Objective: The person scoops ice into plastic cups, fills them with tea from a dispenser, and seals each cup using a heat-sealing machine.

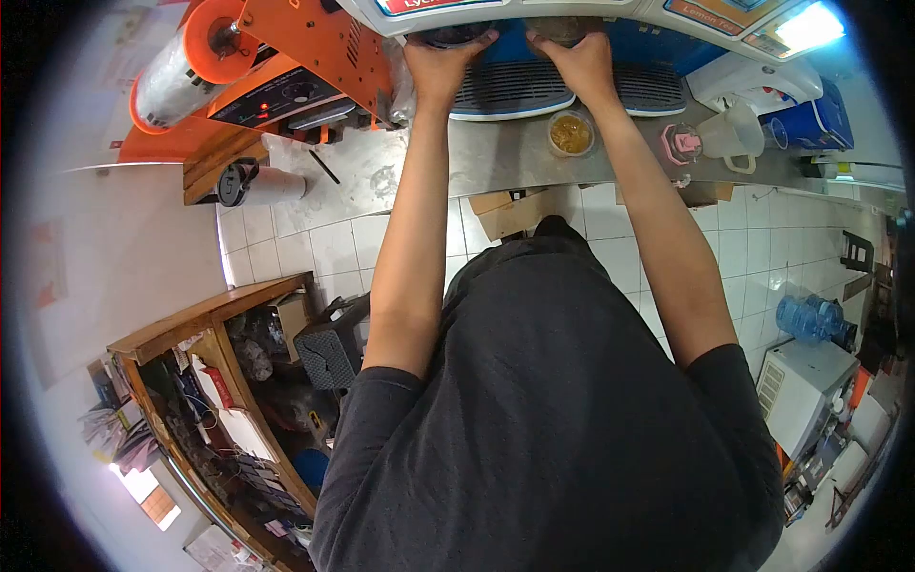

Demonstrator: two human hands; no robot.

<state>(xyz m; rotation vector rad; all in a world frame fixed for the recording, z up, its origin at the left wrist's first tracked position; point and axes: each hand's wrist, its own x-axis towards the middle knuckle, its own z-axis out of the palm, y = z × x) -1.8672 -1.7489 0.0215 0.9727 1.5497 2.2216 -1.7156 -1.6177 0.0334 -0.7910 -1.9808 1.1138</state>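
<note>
Both arms reach forward to a blue and white drink dispenser (515,67) at the top of the view. My left hand (443,67) is wrapped round a dark cup (450,36) under the machine's left part. Round another cup (564,32), greyish and partly hidden by the machine's edge, my right hand (583,65) is closed. Below the hands are two black slatted drip trays (515,89). A clear cup with yellowish contents (571,133) stands on the metal counter (486,157), beside my right forearm.
An orange sealing machine (315,67) with a film roll stands at the left, near a white tumbler (262,185) and a black stick (324,166). To the right are a pink-topped container (681,143), a translucent jug (732,136) and a blue box (812,119).
</note>
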